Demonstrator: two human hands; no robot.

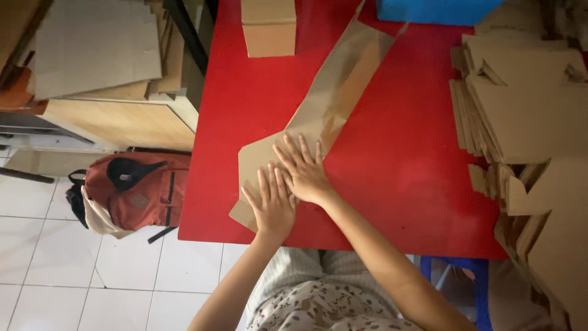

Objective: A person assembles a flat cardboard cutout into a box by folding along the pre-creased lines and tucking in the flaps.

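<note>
A flat brown cardboard cutout [334, 92] lies across the red table [392, 159], running from the near left corner up toward the far middle. My left hand [271, 205] presses flat on its near end with fingers spread. My right hand [304, 171] lies flat beside it, slightly overlapping the left hand's fingers, palm down on the same cardboard. Neither hand grips anything.
A folded cardboard box [268, 27] stands at the table's far edge, next to a blue bin [435, 11]. Stacks of flat cardboard cutouts [520, 116] fill the right side. A red backpack [131, 191] sits on the tiled floor at left, below wooden shelves holding cardboard sheets [98, 46].
</note>
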